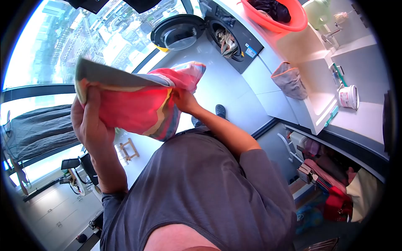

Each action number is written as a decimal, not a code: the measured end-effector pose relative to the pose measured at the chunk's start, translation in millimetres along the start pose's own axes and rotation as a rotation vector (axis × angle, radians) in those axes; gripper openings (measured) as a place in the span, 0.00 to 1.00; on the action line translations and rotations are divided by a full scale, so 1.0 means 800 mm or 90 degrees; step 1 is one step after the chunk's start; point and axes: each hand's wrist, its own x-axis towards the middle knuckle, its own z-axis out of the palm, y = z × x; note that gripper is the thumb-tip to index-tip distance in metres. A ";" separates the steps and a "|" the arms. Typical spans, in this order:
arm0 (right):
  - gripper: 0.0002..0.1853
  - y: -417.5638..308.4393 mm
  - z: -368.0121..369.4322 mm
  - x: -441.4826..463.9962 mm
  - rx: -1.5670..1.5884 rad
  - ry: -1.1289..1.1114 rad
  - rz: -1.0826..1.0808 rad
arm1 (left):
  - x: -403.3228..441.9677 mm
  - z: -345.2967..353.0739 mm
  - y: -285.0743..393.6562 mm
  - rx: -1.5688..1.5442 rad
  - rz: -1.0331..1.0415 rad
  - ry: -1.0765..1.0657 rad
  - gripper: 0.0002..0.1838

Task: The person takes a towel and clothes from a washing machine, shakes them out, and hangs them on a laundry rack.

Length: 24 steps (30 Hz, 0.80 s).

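Note:
A red cloth (130,106) with grey, yellow and blue bands is stretched between my two hands in front of my chest. My left hand (88,111) is closed on its left end, near a raised grey edge. Around a fold toward its right side, my right hand (183,100) is closed too, partly hidden by fabric. The cloth's far right part hangs bunched. Whether it is a garment or a pillowcase, I cannot tell. Beyond it, a dark washing machine (240,56) holds laundry (226,44) at its opening, and its round door (178,33) is swung wide.
A red basin (299,25) with dark clothes sits on the counter at upper right. A grey cloth (289,81) hangs over the edge of the sink (322,102), near a white tub (349,98). Grey fabric (42,129) hangs at left, and a small wooden stool (129,149) stands below.

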 end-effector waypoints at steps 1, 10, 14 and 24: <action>0.14 0.013 -0.001 0.006 -0.073 0.085 -0.025 | -0.006 0.000 0.003 0.008 0.011 0.023 0.14; 0.28 0.193 -0.068 0.112 -0.781 0.364 -0.003 | -0.050 -0.002 -0.018 0.082 0.034 0.114 0.12; 0.26 0.194 -0.122 0.113 -0.720 0.341 -0.014 | -0.089 0.000 -0.022 0.100 0.065 0.071 0.10; 0.23 0.225 -0.184 0.047 -0.492 0.253 0.166 | -0.114 -0.019 -0.002 0.242 0.116 -0.065 0.16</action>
